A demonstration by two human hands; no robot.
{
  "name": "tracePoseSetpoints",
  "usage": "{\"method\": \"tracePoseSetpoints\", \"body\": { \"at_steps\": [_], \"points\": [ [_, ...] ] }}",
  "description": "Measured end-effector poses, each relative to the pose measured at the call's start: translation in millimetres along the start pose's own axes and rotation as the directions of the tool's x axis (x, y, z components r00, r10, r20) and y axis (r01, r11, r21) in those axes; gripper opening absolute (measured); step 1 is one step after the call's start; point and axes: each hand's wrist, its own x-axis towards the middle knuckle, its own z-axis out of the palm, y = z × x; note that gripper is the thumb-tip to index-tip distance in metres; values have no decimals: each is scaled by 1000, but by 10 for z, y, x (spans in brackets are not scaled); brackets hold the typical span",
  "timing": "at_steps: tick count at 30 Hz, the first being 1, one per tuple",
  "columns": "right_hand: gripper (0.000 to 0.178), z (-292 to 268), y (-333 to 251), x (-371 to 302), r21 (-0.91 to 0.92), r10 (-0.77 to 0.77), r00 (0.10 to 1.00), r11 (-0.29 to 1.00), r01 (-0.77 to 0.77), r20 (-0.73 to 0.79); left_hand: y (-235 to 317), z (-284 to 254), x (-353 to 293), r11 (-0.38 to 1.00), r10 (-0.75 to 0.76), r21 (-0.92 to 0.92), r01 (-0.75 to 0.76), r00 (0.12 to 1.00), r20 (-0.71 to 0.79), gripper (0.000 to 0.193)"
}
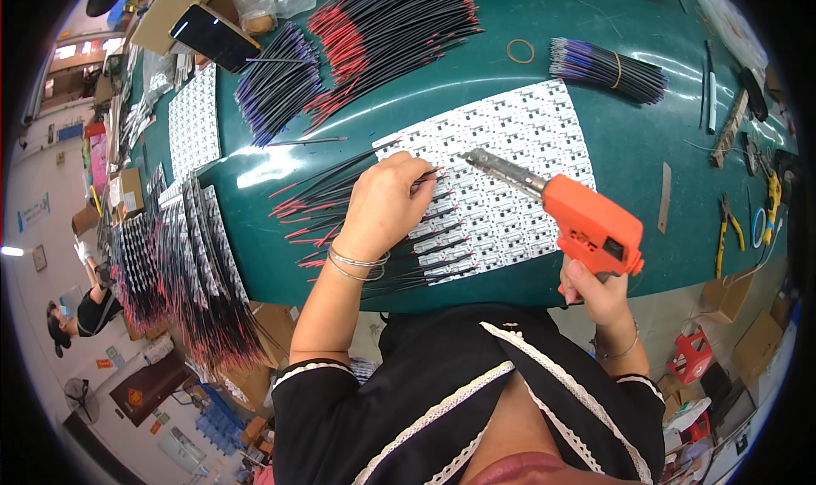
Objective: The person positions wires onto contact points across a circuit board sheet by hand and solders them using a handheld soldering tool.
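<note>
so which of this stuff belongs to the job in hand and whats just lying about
In the job:
- orange soldering gun, held in the right grip
- white circuit-board panel
- red-ended black wires lying partly over it
- probably the pile of similar wires beyond

Apparently just lying about:
- phone
- loose rubber band
- yellow-handled pliers

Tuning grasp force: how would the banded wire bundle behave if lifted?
Probably moves as one, since a band circles the wire bundle. Likely fairly stiff: the wires lie straight. Its rounded shape might let it roll.
</note>
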Motion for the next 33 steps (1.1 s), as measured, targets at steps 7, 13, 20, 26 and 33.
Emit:
{"method": "tracePoseSetpoints", "body": {
  "at_steps": [7,13,20,26,33],
  "points": [
    [28,8,-101,143,-16,-77,997,997,77,4,-32,-35,-32,983,-39,-182,39,999,4,9],
    [20,65,-44,224,28,-54,999,998,54,3,-49,-86,-84,990,22,-138,-43,989,-146,6],
    [16,58,19,238,19,-34,999,999,34,20,42,-45,18,986,-5,-160,-33,972,-234,6],
    [18,47,39,231,-17,21,998,1000,-20,65,-70,72,44,997,82,10,-81,976,-201,7],
    [36,23,44,243,-9,155,985,988,-154,79,-98,103,58,996,83,35,-78,978,-189,6]
  ]
}}
